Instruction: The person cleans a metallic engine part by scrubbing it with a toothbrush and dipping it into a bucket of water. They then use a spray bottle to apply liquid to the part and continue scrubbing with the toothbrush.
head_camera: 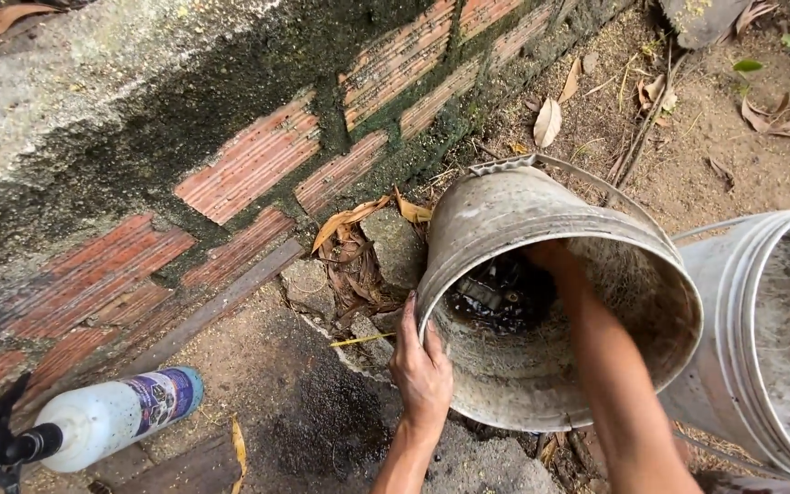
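Left hand (421, 366) clamped on tilted grey bucket (505, 220) rim; right hand (550, 261) deep inside (grip hidden, cannot tell). Best kept braced against the ground while scrubbing.

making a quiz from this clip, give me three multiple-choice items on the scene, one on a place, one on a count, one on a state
1. Where does the spray bottle lie?
A. lower left, by the brick wall
B. inside a bucket
C. on top of the wall

2. How many buckets show?
A. one
B. two
C. four

3. How is the grey bucket that the hands work on?
A. upside down
B. upright
C. tipped on its side

Answers: 1 A, it lies on the ground at the wall's foot. 2 B, a second bucket stands right. 3 C, left hand grips the rim, right hand reaches inside.
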